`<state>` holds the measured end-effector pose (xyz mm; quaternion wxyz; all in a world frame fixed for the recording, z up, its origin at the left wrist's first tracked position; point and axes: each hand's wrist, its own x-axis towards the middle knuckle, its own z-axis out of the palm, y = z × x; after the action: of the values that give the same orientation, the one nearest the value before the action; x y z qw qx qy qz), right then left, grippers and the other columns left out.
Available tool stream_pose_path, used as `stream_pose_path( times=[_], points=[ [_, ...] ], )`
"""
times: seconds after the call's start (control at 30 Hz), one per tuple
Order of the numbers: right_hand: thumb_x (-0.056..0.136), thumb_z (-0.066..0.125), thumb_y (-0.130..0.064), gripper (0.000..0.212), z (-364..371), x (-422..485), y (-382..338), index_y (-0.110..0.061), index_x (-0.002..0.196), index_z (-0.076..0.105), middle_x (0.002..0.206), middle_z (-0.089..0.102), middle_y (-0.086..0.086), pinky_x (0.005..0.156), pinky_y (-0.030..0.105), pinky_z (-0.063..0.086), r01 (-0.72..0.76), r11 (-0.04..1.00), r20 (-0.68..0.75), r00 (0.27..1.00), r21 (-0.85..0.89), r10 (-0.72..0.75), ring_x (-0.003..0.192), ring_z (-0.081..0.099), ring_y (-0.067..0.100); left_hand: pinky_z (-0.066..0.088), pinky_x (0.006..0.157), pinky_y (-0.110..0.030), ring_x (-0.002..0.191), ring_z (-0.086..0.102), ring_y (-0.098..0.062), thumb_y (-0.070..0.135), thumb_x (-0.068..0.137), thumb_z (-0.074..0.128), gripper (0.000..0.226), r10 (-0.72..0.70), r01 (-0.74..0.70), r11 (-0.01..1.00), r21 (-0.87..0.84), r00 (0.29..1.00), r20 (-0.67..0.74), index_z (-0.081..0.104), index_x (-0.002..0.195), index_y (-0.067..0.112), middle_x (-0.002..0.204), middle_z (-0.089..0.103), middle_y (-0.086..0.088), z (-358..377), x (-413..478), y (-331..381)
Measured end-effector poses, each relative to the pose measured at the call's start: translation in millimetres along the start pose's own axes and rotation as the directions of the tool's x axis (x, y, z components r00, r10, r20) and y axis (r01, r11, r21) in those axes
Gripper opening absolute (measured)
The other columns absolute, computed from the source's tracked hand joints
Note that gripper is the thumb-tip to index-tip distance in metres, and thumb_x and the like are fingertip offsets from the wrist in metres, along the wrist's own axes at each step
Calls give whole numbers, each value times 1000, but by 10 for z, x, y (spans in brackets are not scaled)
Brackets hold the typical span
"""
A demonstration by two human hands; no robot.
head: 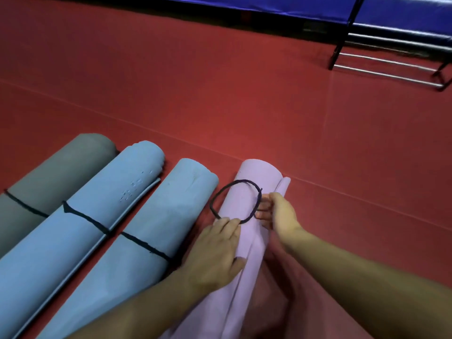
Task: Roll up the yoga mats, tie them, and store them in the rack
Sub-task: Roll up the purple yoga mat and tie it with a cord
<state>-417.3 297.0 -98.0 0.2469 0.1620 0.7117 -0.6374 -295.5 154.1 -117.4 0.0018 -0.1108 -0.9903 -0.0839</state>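
**Last roll gets its tie**

Going from the left edge of the frame, a grey mat (61,167), a first blue mat (97,216) and a second blue mat (171,211) lie side by side on the red floor (220,94). Each is rolled and has a dark cord across its middle.

Just right of them, at lower centre, lies the pink mat (247,196). It is rolled, but its loose outer edge shows along the right side. A black cord (242,181) sits on top of it as an open loop and is not yet around the roll.

The left hand (215,250) lies flat on the roll with its fingers extended. Its fingertips rest on the lower left of the loop, pressing rather than gripping. The right hand (281,214), at the right of the roll, has its fingers curled and pinches the cord's right side.

To tie it well, the left hand should probably keep weight on the roll so the loose edge cannot spring open. The loop would go over the far end and slide to mid-length, matching the other three. A slack or off-centre tie could let the mat unroll when it is carried.

The rack (386,74) stands well apart at the upper right.
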Motion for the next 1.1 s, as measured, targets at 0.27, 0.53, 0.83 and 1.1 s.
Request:
stream_pose_path(
  times=[0.27,0.53,0.83,1.1],
  points=[
    [96,51,-23,27,-30,-15,210,-18,71,58,80,65,5,74,34,47,117,932,-88,984,-344,-155,80,58,26,35,113,-38,132,42,-24,47,80,51,64,-158,108,940,-324,978,-134,57,135,14,144,49,-5,-56,0,136],
    [104,35,-27,40,-48,-59,407,-4,134,47,137,46,26,104,40,37,-122,895,-239,971,-429,18,124,48,42,54,82,-27,97,71,-10,45,81,78,57,-487,702,70,-709,644,590,63,126,14,105,74,7,-14,-123,-47],
    [105,31,-27,19,-66,-633,-209,-11,101,41,103,62,17,77,41,43,316,879,-235,881,-356,-411,93,59,36,49,59,-13,87,67,-5,35,73,85,59,-575,504,157,-849,746,336,55,122,21,105,68,8,-625,-31,96],
    [98,41,-26,11,-270,-1711,-1245,-17,92,44,94,49,2,67,29,27,720,573,-140,569,-390,-810,80,40,9,48,85,-9,107,59,13,50,49,82,86,-327,102,389,-916,944,-33,45,125,35,120,63,21,-1994,102,224]
  ],
)
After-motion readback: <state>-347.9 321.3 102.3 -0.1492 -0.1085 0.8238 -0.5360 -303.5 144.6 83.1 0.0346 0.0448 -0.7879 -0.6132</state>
